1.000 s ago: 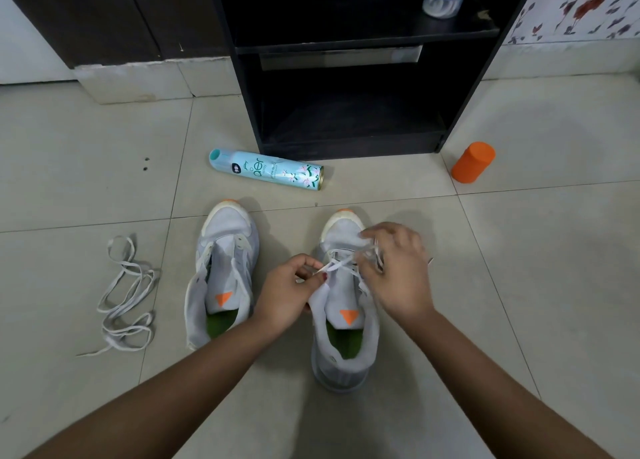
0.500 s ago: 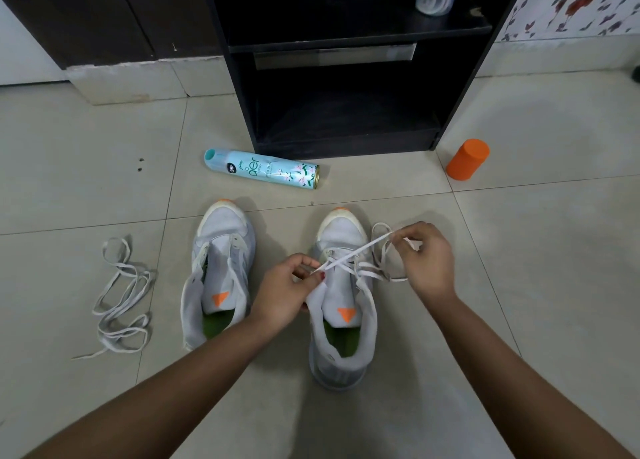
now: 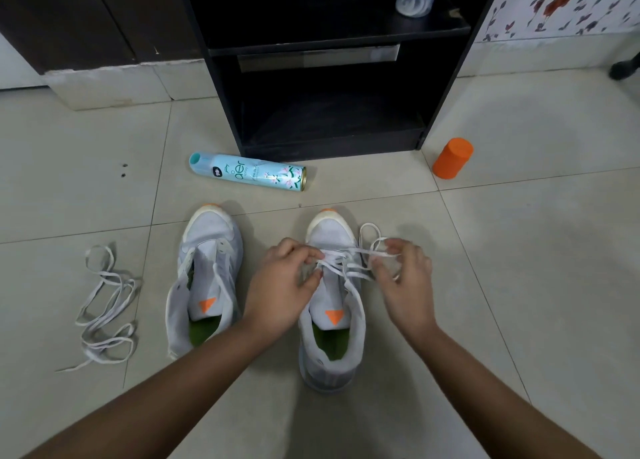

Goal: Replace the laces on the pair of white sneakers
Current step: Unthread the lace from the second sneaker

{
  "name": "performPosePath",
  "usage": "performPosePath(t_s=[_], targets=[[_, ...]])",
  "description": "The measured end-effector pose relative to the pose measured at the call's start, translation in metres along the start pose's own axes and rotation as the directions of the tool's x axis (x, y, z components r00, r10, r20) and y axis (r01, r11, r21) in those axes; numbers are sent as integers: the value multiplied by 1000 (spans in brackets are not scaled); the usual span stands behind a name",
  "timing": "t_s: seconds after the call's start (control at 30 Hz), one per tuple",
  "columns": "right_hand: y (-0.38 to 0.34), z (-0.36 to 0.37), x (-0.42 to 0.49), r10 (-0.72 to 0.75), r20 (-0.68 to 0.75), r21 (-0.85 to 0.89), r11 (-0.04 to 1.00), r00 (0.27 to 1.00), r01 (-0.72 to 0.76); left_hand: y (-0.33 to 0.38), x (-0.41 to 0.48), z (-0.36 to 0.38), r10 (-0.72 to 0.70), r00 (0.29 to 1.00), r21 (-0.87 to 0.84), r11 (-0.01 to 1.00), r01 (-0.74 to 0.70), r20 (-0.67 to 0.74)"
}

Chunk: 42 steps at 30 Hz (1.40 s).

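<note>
The left hand (image 3: 284, 285) was closed to a fine grip, thumb and forefinger pinching the white lace (image 3: 349, 262) right at the eyelet row, probably to steady the end it was feeding through. Just to the right of that grip, the right hand (image 3: 407, 278) had its fingers curled round the slack loops of the same lace and held them up and off to the side, apparently so that the spare length stayed out of the crossings. Between the two grips the lace ran in a few flat bars across the throat.

Directly under both grips lay the near sneaker (image 3: 329, 365), sole down on the floor. Its long axis ran straight away from the person, heel nearest and orange-tipped toe pointing at the black shelf unit (image 3: 221, 87) — a lie that kept the eyelets facing up and open to both hands. Only the forward eyelets looked threaded.

Left of the grips the other sneaker (image 3: 211, 236) lay parallel, toe the same way, with no lace in it. Farther left a loose lace (image 3: 104, 277) lay tangled on the floor — seemingly one for that shoe, or an old one.
</note>
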State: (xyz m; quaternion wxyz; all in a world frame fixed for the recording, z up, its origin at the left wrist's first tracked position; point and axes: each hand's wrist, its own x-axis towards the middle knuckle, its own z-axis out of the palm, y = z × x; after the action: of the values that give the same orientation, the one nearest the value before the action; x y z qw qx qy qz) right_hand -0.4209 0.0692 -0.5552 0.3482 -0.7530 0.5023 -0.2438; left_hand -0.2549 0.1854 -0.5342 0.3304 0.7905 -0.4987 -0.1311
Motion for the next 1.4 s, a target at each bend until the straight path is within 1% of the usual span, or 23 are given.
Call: performPosePath(t_s=[0.1,0.17,0.23,0.3,0.43,0.53,0.6,0.63,0.7,0.73,0.77,0.8,0.83,0.9,0.93,0.97,1.03,1.1,1.17,1.23,1.27,1.33,1.4], targets=[[-18,0,-23,-235,25,-316,920,972,230,6,10,4,197,980,267,943,-198,30],[-19,-1,-26,-280,85,-385,876,956,291,10,16,9,237,968,381,890,-252,85],[-16,-4,-23,-220,180,-240,935,959,260,14,18,14,239,960,458,844,-279,145],[-13,-4,-23,-117,258,-55,989,959,135,19,19,16,203,957,495,822,-282,207],[-9,2,-24,-93,232,27,996,968,89,24,23,16,103,963,428,880,-205,250],[-8,8,-23,47,237,155,984,970,-85,20,20,16,58,987,188,978,-86,151],[-5,11,-23,166,254,253,940,953,-231,12,18,18,-117,992,-127,985,121,41],[-3,12,-24,202,261,283,919,944,-275,6,18,18,-276,961,-291,921,260,-15],[-2,13,-25,226,267,303,903,937,-304,-7,22,16,-632,775,-587,627,512,1],[-3,13,-26,224,267,302,904,937,-302,-12,25,14,-731,681,-661,487,571,51],[-5,13,-26,215,266,297,909,940,-293,-15,27,13,-758,650,-674,452,584,56],[-7,13,-26,203,266,285,917,942,-278,-17,28,11,-726,688,-628,536,564,-1],[-9,12,-26,187,268,271,927,945,-260,-15,28,9,-631,772,-528,685,503,-83],[-11,12,-26,162,268,257,938,950,-233,-4,27,4,-257,948,-227,950,213,-188],[-10,12,-27,151,262,261,940,953,-221,3,26,3,-69,987,-63,996,61,-145],[-10,12,-27,141,254,266,941,957,-209,12,26,4,58,997,115,992,-52,-46],[-10,13,-27,123,246,267,945,962,-189,26,22,12,99,973,416,891,-179,207],[-10,15,-28,110,241,265,948,964,-175,24,20,18,91,956,454,865,-214,278],[-8,15,-27,117,235,264,948,965,-179,18,19,18,137,979,229,959,-170,154],[-6,15,-26,151,245,284,933,958,-220,13,20,14,-40,998,-106,994,35,-43],[-5,15,-26,178,251,306,918,951,-253,9,22,10,-200,974,-262,951,166,-106],[-2,18,-27,221,259,349,886,940,-304,-3,28,-3,-534,829,-518,762,388,-164],[-3,19,-28,215,260,344,890,941,-299,-19,32,-16,-703,688,-641,614,460,-180]])
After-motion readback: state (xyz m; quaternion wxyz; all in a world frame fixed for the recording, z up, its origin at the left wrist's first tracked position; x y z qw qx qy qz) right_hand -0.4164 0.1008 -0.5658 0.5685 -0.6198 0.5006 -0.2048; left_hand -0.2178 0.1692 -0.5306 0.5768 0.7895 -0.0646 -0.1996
